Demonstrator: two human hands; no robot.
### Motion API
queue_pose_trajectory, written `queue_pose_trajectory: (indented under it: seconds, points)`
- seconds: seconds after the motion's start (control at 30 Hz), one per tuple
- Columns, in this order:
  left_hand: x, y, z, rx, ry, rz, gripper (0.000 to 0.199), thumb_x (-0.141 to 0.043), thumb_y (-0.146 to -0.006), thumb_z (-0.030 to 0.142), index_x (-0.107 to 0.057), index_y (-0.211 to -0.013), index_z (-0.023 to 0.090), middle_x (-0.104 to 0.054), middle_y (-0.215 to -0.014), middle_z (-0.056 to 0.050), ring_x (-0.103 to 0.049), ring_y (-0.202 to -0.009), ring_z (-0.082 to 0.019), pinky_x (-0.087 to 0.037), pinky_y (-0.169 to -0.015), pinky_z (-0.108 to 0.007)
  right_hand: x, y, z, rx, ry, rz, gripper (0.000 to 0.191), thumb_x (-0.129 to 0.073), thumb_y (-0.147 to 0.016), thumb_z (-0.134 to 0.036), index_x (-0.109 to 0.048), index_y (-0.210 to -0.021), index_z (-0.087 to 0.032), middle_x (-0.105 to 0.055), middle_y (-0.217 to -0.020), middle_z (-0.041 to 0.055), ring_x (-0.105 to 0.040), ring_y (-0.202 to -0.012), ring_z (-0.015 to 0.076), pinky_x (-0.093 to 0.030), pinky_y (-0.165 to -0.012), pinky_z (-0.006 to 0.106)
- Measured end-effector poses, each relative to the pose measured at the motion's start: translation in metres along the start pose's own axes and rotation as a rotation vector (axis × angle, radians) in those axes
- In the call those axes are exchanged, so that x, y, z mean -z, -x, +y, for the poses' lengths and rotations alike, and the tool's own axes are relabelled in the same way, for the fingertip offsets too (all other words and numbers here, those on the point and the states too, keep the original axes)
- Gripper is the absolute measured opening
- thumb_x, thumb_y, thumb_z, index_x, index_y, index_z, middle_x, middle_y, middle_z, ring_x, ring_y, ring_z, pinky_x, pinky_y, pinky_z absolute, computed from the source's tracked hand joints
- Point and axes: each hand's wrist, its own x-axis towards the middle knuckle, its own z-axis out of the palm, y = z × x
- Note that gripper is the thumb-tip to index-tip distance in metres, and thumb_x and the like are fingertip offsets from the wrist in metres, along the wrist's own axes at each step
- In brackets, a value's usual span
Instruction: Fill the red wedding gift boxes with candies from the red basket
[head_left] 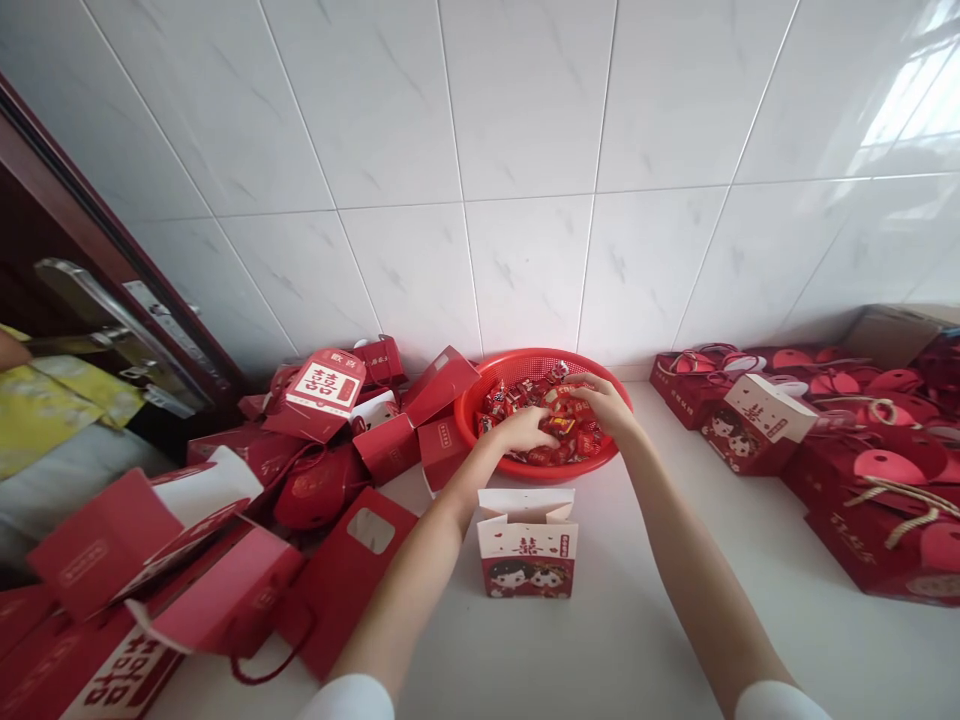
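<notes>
A round red plastic basket (616, 452) holds many red-wrapped candies (536, 395) and stands against the tiled wall. Both my hands reach into it. My left hand (527, 430) is over the near left part, its fingers among the candies beside a yellow and red wrapper. On the right side, my right hand (602, 402) has its fingers curved down onto a red packet; whether it grips that packet is not clear. Between my forearms an upright small box (528, 560), white above and red below with two cartoon faces, stands with its top open.
Open and folded red boxes (315, 490) lie piled on the left. Rows of red boxes with cord handles (870, 480) stand on the right of the white table (622, 640). A door handle (112, 320) and a person's yellow clothing (67, 400) are at far left.
</notes>
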Motion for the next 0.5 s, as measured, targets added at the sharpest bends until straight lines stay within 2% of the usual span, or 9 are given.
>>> queue_pose_trajectory:
  seconds: [0.07, 0.2, 0.4, 0.5]
  points:
    - [0.001, 0.001, -0.001, -0.018, 0.068, 0.065, 0.04, -0.074, -0.072, 0.023, -0.073, -0.111, 0.017, -0.075, -0.119, -0.01, -0.067, -0.114, -0.03, -0.049, -0.099, -0.037, 0.002, -0.002, -0.001, -0.032, -0.102, 0.067, 0.023, -0.072, -0.064, -0.027, -0.068, -0.086, -0.021, -0.074, -0.088, 0.0044, -0.07, -0.08, 0.021, -0.053, -0.055, 0.025]
    - [0.003, 0.001, -0.001, -0.036, 0.159, 0.141, 0.038, -0.07, -0.079, 0.026, -0.071, -0.115, 0.013, -0.074, -0.12, -0.012, -0.068, -0.111, -0.029, -0.05, -0.098, -0.037, 0.007, -0.007, 0.001, -0.051, -0.233, 0.139, 0.017, -0.068, -0.063, -0.029, -0.062, -0.077, -0.022, -0.074, -0.082, 0.004, -0.07, -0.082, 0.022, -0.051, -0.053, 0.024]
    - [0.005, 0.0, -0.003, -0.004, 0.31, 0.357, 0.048, -0.079, -0.077, 0.04, -0.072, -0.115, 0.012, -0.075, -0.115, -0.015, -0.064, -0.118, -0.033, -0.046, -0.103, -0.041, 0.011, -0.009, 0.001, -0.076, -0.327, 0.097, 0.021, -0.076, -0.063, -0.034, -0.061, -0.072, -0.022, -0.071, -0.077, 0.0037, -0.066, -0.073, 0.0187, -0.05, -0.053, 0.025]
    - [0.005, -0.001, -0.004, -0.043, 0.342, 0.38, 0.044, -0.078, -0.078, 0.042, -0.072, -0.11, 0.012, -0.076, -0.111, -0.014, -0.065, -0.114, -0.031, -0.048, -0.099, -0.039, 0.012, -0.01, 0.001, -0.071, -0.344, 0.066, 0.027, -0.082, -0.061, -0.037, -0.061, -0.07, -0.022, -0.065, -0.069, 0.0007, -0.061, -0.066, 0.016, -0.047, -0.05, 0.024]
